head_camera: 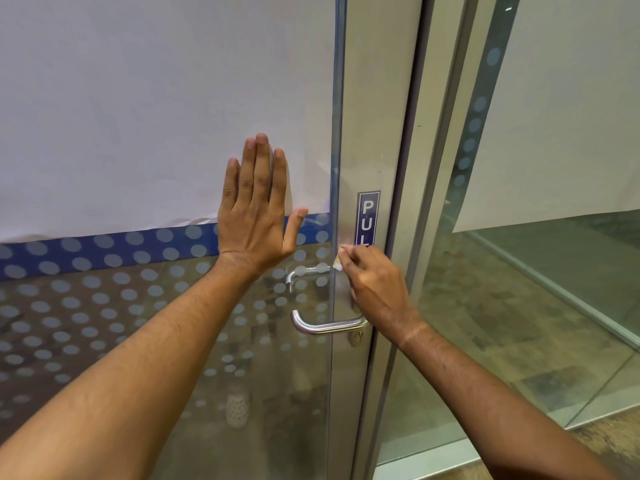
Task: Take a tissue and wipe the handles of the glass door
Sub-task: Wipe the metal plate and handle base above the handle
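Observation:
A steel lever handle [323, 325] sticks out of the door's metal stile on my side. A second handle [304, 273] shows through the glass on the far side. My left hand [256, 209] lies flat and open against the glass door [138, 341], above and left of the handles. My right hand [372, 275] is closed just above the near handle, over the lower end of the blue PULL sticker [367, 216]. A small pale scrap of tissue [337, 263] peeks out from its fingertips; most of it is hidden in the hand.
White paper [138, 98] covers the upper glass, with a blue dotted band [104, 247] below it. A keyhole [356, 337] sits under the near handle. To the right stands a fixed glass panel [519, 271] with more white paper and tiled floor behind it.

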`<state>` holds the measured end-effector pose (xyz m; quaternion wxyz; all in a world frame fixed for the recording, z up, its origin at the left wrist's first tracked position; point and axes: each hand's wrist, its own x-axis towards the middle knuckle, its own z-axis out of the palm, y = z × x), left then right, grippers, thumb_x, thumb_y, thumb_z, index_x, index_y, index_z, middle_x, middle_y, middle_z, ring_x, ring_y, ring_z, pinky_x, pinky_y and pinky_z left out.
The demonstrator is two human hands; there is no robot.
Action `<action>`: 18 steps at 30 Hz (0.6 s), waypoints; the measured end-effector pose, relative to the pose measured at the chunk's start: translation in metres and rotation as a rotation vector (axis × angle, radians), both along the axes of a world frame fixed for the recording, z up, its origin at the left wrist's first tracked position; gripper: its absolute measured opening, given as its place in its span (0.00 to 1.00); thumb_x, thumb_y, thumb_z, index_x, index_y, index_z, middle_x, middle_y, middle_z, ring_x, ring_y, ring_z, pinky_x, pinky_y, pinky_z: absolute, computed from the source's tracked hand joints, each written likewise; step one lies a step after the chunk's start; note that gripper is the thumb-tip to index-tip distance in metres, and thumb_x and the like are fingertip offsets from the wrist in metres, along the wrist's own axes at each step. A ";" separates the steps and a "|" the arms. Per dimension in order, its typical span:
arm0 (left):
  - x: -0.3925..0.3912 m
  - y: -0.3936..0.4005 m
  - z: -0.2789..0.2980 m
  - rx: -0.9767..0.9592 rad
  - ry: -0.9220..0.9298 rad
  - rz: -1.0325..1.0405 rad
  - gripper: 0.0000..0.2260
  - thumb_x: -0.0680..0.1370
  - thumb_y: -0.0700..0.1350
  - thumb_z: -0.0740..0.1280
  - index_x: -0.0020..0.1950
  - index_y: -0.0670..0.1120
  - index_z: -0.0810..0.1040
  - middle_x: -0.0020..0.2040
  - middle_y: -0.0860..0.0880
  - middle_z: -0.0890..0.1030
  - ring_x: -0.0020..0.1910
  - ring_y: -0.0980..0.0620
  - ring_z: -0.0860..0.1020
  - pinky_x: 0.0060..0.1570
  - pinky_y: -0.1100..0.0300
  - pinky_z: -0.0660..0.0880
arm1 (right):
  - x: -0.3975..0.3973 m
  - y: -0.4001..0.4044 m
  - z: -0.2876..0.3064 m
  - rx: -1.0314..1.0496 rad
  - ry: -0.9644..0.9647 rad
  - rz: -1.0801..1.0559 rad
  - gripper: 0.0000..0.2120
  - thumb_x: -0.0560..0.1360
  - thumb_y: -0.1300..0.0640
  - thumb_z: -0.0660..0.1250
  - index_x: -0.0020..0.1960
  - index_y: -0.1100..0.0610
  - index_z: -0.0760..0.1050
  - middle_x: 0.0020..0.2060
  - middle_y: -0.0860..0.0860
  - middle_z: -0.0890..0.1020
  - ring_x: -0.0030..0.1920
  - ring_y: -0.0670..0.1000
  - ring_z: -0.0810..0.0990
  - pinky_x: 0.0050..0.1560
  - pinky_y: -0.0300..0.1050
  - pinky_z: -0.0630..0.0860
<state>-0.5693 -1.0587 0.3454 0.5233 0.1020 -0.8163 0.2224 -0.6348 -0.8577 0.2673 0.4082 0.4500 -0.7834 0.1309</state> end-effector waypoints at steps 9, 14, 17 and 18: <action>0.008 0.009 -0.015 0.045 -0.059 -0.037 0.35 0.81 0.56 0.57 0.80 0.37 0.49 0.79 0.34 0.52 0.79 0.45 0.42 0.78 0.49 0.38 | 0.002 0.005 -0.028 0.172 -0.175 -0.019 0.06 0.75 0.61 0.70 0.50 0.61 0.79 0.43 0.54 0.76 0.47 0.54 0.76 0.43 0.49 0.81; 0.029 0.007 -0.037 0.095 -0.140 -0.065 0.35 0.81 0.56 0.57 0.79 0.36 0.50 0.79 0.34 0.51 0.79 0.44 0.43 0.78 0.49 0.40 | 0.009 0.006 -0.029 0.015 -0.297 -0.092 0.10 0.66 0.62 0.77 0.47 0.60 0.81 0.43 0.54 0.79 0.45 0.54 0.78 0.38 0.45 0.79; 0.047 0.009 -0.060 0.148 -0.198 -0.067 0.36 0.80 0.57 0.55 0.80 0.36 0.49 0.80 0.34 0.50 0.80 0.42 0.45 0.79 0.49 0.41 | 0.008 0.010 -0.031 -0.148 -0.361 -0.085 0.11 0.68 0.63 0.76 0.49 0.62 0.81 0.46 0.57 0.80 0.47 0.57 0.80 0.47 0.50 0.81; 0.051 0.010 -0.068 0.165 -0.219 -0.066 0.36 0.81 0.58 0.53 0.80 0.36 0.49 0.80 0.35 0.49 0.80 0.42 0.45 0.79 0.48 0.43 | 0.010 0.010 -0.030 -0.195 -0.388 -0.078 0.11 0.69 0.65 0.75 0.51 0.63 0.81 0.46 0.58 0.80 0.47 0.57 0.80 0.50 0.52 0.81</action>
